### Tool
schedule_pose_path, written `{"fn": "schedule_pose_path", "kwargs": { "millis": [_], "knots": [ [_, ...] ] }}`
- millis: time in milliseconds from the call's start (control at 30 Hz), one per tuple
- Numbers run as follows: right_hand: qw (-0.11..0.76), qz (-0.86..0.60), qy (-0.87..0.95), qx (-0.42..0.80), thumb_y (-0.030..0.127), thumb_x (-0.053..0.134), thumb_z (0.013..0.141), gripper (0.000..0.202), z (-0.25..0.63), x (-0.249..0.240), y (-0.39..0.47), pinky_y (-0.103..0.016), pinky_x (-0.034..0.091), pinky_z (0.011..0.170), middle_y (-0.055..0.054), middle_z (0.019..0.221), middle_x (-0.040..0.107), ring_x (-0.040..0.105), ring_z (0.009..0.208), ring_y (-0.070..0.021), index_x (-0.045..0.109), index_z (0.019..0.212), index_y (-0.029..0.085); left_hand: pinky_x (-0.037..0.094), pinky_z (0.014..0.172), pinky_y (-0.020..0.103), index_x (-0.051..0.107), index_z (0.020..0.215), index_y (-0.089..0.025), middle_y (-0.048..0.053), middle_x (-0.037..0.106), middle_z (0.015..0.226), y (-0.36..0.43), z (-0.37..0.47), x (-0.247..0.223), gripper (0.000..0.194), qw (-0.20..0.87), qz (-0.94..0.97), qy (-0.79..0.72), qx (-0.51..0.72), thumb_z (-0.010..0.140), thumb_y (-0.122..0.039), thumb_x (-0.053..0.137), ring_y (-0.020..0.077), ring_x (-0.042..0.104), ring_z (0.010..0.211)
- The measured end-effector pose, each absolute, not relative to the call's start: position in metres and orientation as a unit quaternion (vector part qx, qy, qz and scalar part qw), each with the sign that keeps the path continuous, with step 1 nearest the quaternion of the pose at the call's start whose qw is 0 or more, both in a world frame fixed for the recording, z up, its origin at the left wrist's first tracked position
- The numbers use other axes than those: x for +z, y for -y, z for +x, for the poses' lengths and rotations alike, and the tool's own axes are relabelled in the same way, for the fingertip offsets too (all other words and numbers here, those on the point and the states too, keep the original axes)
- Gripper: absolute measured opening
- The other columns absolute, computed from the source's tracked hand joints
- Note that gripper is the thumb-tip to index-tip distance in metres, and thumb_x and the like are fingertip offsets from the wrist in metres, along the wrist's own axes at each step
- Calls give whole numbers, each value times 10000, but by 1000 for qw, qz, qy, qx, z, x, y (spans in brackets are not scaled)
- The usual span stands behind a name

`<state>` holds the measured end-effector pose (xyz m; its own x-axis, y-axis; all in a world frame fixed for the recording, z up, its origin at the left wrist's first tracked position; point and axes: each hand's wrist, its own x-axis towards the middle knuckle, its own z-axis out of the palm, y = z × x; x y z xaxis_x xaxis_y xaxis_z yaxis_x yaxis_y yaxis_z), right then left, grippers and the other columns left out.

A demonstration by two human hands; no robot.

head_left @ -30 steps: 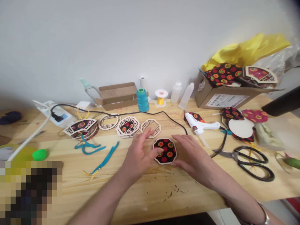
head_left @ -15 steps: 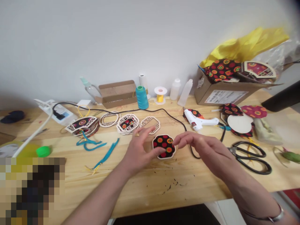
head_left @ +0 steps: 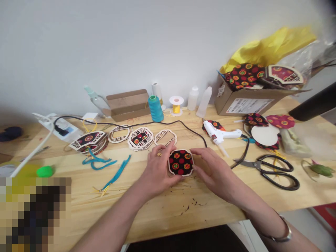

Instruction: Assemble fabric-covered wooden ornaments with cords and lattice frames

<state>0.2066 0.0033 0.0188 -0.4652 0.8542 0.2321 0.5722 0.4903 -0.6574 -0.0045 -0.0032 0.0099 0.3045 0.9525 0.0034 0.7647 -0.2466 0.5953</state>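
My left hand (head_left: 159, 171) grips the left side of a small wooden plaque (head_left: 180, 162) with notched corners, faced in black floral cloth. Its thumb lies along the lower edge, its fingers near the upper left. From the other side, my right hand (head_left: 214, 171) holds the right edge between thumb and fingertips. The plaque is on or just over the table. Behind it lie a cut-out lattice frame (head_left: 158, 140) and a stack of similar lattice frames (head_left: 136, 143), the top one with floral cloth showing through.
A white glue gun (head_left: 222, 133) with a black cord and black-handled scissors (head_left: 275, 168) lie to the right. Teal tassels (head_left: 117, 175) lie left. Teal thread (head_left: 155, 109), yellow thread (head_left: 176, 108), bottles (head_left: 193, 99) and a filled cardboard box (head_left: 236, 101) stand along the wall. Dark scraps dot the front.
My right hand has come down and closed on the plaque's right edge. My left thumb has slid off the cloth face to the lower edge. The view has shifted slightly.
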Motion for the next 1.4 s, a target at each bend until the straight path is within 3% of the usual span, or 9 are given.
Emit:
{"fn": "schedule_pose_path", "kwargs": {
  "millis": [500, 767, 933, 1133, 1233, 1333, 1400],
  "knots": [
    [363, -487, 745, 277, 197, 502, 864, 226, 207, 5, -9, -327, 526, 735, -88, 975, 669, 611, 812, -166, 583, 1071, 160, 215, 1040, 498, 197, 1425, -179, 108, 544, 1280, 4, -6, 4, 946, 218, 785, -543, 204, 671, -397, 726, 324, 307, 1236],
    [371, -459, 571, 570, 376, 579, 848, 261, 200, 22, -7, -277, 528, 771, -59, 949, 711, 657, 868, -161, 650, 1002, 178, 260, 1045, 469, 153, 1432, -218, 112, 516, 1275, 6, -5, 7, 962, 142, 784, -515, 315, 678, -339, 739, 295, 375, 1220],
    [349, -452, 510, 643, 416, 652, 775, 286, 196, 31, -4, -252, 508, 636, -39, 794, 717, 639, 704, -144, 701, 901, 164, 292, 1035, 455, 165, 1432, -190, 137, 518, 1263, 9, -4, 8, 921, 90, 803, -475, 350, 708, -320, 718, 292, 423, 1199],
    [373, -486, 500, 612, 434, 669, 737, 299, 190, 26, -1, -222, 449, 528, -32, 683, 694, 566, 562, -107, 697, 790, 141, 280, 1055, 470, 215, 1415, -199, 136, 510, 1283, 10, -4, 8, 860, 95, 812, -466, 339, 726, -325, 716, 294, 428, 1216],
    [389, -500, 533, 562, 416, 624, 779, 281, 190, 25, 1, -220, 445, 507, -33, 668, 692, 572, 549, -114, 688, 788, 143, 273, 1067, 481, 189, 1434, -211, 147, 456, 1349, 11, -6, 10, 968, 120, 806, -470, 340, 679, -429, 756, 307, 385, 1257],
    [407, -523, 619, 422, 324, 568, 840, 211, 191, 24, 3, -219, 456, 516, -27, 662, 690, 588, 558, -118, 678, 781, 154, 329, 1034, 480, 246, 1426, -216, 159, 388, 1404, 11, -7, 10, 995, 162, 760, -492, 392, 631, -529, 756, 323, 381, 1256],
    [420, -517, 696, 269, 229, 549, 856, 152, 192, 23, 4, -222, 469, 540, -27, 672, 688, 597, 572, -120, 667, 795, 154, 406, 959, 431, 346, 1378, -220, 140, 452, 1337, 10, -7, 10, 788, 220, 687, -516, 463, 726, -494, 692, 276, 474, 1158]
  ]
}}
